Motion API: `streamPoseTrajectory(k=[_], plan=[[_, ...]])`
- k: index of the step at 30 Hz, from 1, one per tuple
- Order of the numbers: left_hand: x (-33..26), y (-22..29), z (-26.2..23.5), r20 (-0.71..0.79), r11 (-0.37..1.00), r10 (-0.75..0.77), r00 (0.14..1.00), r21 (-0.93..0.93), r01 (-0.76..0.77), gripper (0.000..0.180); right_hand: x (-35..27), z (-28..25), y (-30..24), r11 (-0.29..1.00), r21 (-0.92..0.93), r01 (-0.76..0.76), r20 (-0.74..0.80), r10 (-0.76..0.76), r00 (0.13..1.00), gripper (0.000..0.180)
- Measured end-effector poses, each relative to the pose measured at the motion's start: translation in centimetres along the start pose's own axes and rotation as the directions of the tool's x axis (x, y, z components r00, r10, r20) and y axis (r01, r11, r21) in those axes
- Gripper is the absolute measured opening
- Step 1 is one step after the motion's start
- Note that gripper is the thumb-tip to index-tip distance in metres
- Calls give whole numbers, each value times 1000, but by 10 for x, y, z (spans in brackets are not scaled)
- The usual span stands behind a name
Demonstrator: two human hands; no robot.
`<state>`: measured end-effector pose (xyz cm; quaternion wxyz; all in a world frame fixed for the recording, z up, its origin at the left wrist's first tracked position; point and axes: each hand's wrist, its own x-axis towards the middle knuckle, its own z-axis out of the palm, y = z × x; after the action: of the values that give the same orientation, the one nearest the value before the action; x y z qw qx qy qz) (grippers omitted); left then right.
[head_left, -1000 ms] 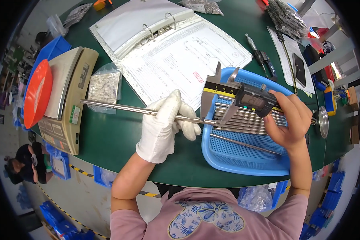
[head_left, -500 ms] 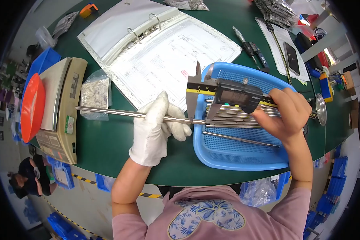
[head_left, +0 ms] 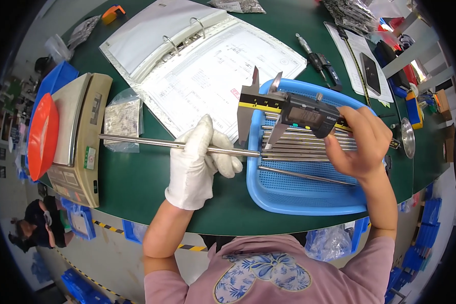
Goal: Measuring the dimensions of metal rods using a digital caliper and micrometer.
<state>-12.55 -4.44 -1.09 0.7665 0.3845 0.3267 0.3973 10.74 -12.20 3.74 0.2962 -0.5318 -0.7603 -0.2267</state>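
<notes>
My left hand (head_left: 200, 162), in a white glove, grips a long steel rod (head_left: 142, 143) that lies level over the green table, its right end near the caliper jaws. My right hand (head_left: 358, 142), bare, holds a digital caliper (head_left: 294, 110) by its black display body, jaws pointing down at the rod's end. Under the caliper stands a blue perforated tray (head_left: 309, 195) holding several more steel rods (head_left: 309, 147).
An open ring binder (head_left: 197, 61) with a drawing sheet lies behind the hands. At the left stand a weighing scale (head_left: 81, 137), a red bowl (head_left: 41, 136) and a clear bag of parts (head_left: 122, 117). A second caliper (head_left: 319, 61), papers and a phone (head_left: 371, 73) lie far right.
The caliper has shifted left with its jaws lowered toward the rod's right end. My left hand keeps its hold on the rod.
</notes>
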Motion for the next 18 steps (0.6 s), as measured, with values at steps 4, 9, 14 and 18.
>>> streamPoseTrajectory(k=[4,9,14,18], plan=[[0,0,0,-8,1000,4,1000,-7,-4,48,0,1,1,999,-10,35,15,-35,999,28],[-1,1,-1,-13,1000,2,1000,-8,-2,47,1,1,0,999,11,40,16,-40,999,28],[-1,0,-1,-26,1000,-17,1000,-15,17,48,1,0,0,1000,10,24,34,-25,999,28],[0,0,-2,3,1000,9,1000,-1,-9,49,0,0,1,999,-18,34,33,-33,999,29]])
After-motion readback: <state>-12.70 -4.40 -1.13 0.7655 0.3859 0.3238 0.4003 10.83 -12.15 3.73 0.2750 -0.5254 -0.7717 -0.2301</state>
